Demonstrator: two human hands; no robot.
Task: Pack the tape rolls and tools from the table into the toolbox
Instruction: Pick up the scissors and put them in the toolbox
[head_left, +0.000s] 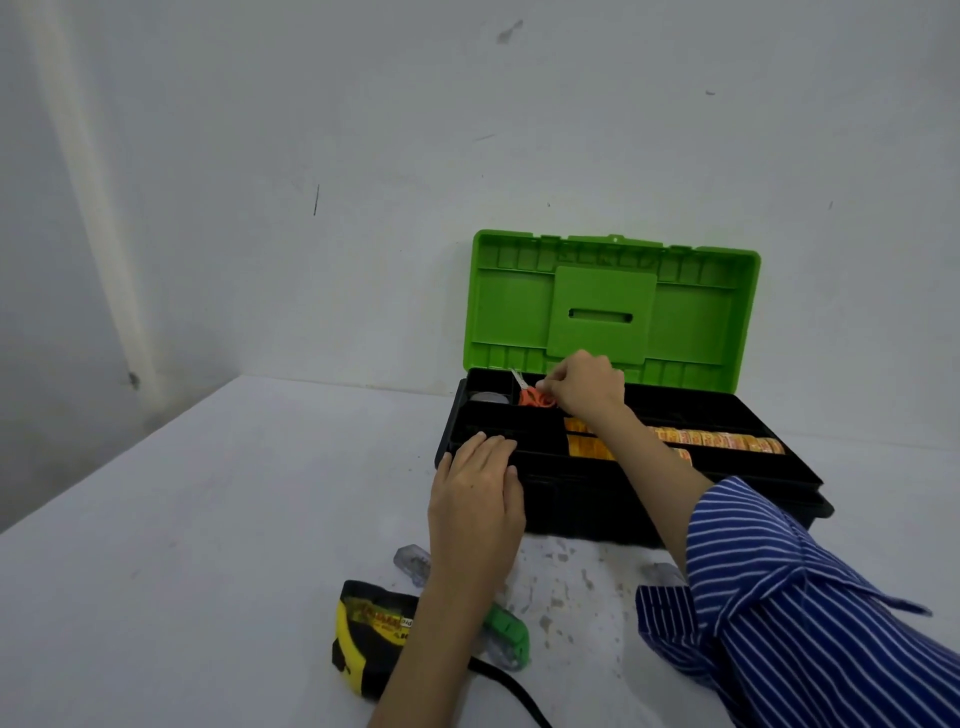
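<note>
A black toolbox (571, 506) with its green lid (519, 312) raised stands on the white table. My right hand (589, 387) pinches orange-handled scissors (535, 397) over a rear tray compartment. My left hand (478, 499) rests flat on the box's front left rim. Orange-labelled tape rolls (722, 440) lie in a row in the tray. A grey roll (488, 399) sits in the back left compartment. On the table in front lie a yellow-black tape measure (366, 636), a green clear-ended tool (506, 636), partly under my left forearm, and a clear piece (413, 564).
The toolbox stands against a white wall (311, 208). The table (182, 545) stretches bare to the left, with its far edge meeting the wall. A black strap (511, 686) trails from the tape measure toward the near edge. Scuffed marks dot the surface before the box.
</note>
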